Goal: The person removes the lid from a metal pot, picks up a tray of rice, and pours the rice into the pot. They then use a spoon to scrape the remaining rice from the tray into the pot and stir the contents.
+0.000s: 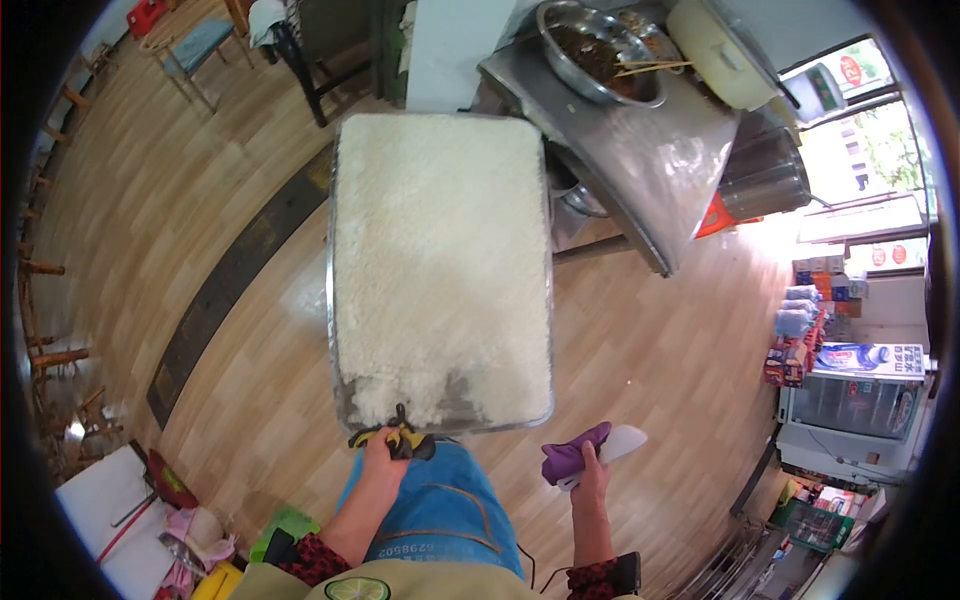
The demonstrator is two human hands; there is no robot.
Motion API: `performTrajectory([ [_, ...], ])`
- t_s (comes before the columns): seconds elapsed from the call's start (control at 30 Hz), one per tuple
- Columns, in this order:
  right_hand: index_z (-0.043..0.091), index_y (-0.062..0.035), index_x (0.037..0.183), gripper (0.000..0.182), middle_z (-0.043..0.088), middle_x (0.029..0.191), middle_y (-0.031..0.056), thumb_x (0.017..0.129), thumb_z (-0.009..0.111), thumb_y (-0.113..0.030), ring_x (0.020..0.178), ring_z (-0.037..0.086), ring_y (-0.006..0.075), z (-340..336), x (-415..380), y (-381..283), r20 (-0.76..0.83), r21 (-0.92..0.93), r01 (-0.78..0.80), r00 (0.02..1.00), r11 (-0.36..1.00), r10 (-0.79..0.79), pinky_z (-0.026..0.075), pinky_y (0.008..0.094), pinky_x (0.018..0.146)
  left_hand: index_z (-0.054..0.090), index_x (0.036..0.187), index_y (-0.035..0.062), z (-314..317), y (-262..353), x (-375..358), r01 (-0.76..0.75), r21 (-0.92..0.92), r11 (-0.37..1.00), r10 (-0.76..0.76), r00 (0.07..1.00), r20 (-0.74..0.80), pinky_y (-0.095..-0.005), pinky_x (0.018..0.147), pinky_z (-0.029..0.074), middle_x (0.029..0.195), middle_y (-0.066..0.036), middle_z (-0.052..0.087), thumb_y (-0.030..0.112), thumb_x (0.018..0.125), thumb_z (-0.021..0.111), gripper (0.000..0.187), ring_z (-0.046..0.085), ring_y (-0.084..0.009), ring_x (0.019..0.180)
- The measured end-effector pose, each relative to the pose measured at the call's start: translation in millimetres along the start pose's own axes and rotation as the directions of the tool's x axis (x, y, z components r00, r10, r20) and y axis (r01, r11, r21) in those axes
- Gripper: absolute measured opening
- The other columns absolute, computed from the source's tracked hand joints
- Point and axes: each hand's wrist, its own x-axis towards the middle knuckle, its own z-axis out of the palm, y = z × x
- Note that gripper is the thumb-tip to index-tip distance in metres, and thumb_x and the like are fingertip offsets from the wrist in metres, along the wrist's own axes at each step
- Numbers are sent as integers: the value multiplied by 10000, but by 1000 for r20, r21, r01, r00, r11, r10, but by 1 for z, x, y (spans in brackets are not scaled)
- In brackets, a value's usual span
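Note:
A large metal tray (460, 418) in front of me is spread with a thick layer of white rice (440, 250). At its near edge the layer is broken, and bare metal shows. My left hand (378, 465) is closed on a crumpled yellow-and-black cloth (400, 441), possibly a glove, against the near rim. To the right of the tray and apart from it, my right hand (591, 485) grips a bunched purple cloth (575, 455). A flat white scraper (622, 443) juts out beside that cloth from the same hand; its handle is hidden.
A steel table (640, 170) stands at the back right, bearing a metal bowl (600, 55) of dark food with chopsticks and a cream pot (725, 55). A steel drum (765, 175) is behind it. A dark floor strip (230, 270) curves at left. Shelved goods line the right.

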Motion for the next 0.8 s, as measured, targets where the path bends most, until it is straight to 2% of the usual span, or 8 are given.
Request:
performTrajectory([
  [0.07,452,60,1116,386,538,999,102,811,585,-137,819,550,189,11,7,-32,60,-253,285,958,925,-279,472,306,715,520,826,35,0,2,4,42,21,999,-42,999,-14,-401,574,470,798,-115,542,68,740,528,92,556,-241,710],
  [0.23,565,58,927,316,540,767,51,844,556,-247,712,467,129,54,60,-141,56,-530,599,731,600,-680,405,305,638,529,884,-4,-1,-1,19,76,-71,995,-73,997,39,-485,686,480,884,-146,527,74,746,466,171,550,-291,769],
  [0.37,569,81,875,380,575,749,91,859,524,-296,689,522,165,132,89,-249,100,-449,796,496,406,-863,409,329,611,527,867,4,16,0,-7,21,-29,999,-19,997,69,-516,749,453,851,-145,516,112,741,443,186,541,-315,794],
  [0.43,555,67,962,423,585,839,193,862,498,-340,763,556,283,156,145,-289,98,-740,639,410,209,-907,420,384,681,524,819,18,0,-3,7,17,-40,999,-13,996,88,-504,730,464,823,-135,515,115,731,450,150,544,-310,785],
  [0.53,512,66,1078,535,560,942,289,872,429,-420,877,536,402,210,210,-325,311,-818,573,387,-37,-868,404,441,775,509,746,30,-15,-13,18,-109,-45,993,109,994,8,-458,662,483,756,-106,508,114,721,479,93,542,-275,716],
  [0.7,531,36,1041,469,577,871,251,892,396,-389,833,568,345,255,327,-310,439,-679,732,337,-62,-833,429,409,731,482,666,54,4,-23,5,-226,-157,961,189,957,-221,-374,574,482,673,-54,476,91,686,508,50,514,-223,604],
  [0.77,550,21,955,397,576,720,169,891,424,-350,681,584,243,271,301,-301,231,-612,751,469,247,-852,444,347,600,468,678,49,-2,-21,-1,-556,212,804,588,796,-142,-369,578,452,692,-52,464,100,677,506,63,494,-211,639],
  [0.8,550,21,955,397,576,720,169,891,424,-350,681,584,243,277,276,-298,245,-604,759,467,243,-850,444,347,600,468,678,49,-3,-15,2,-559,201,805,589,794,-152,-369,578,452,692,-52,464,100,677,506,63,494,-211,639],
])
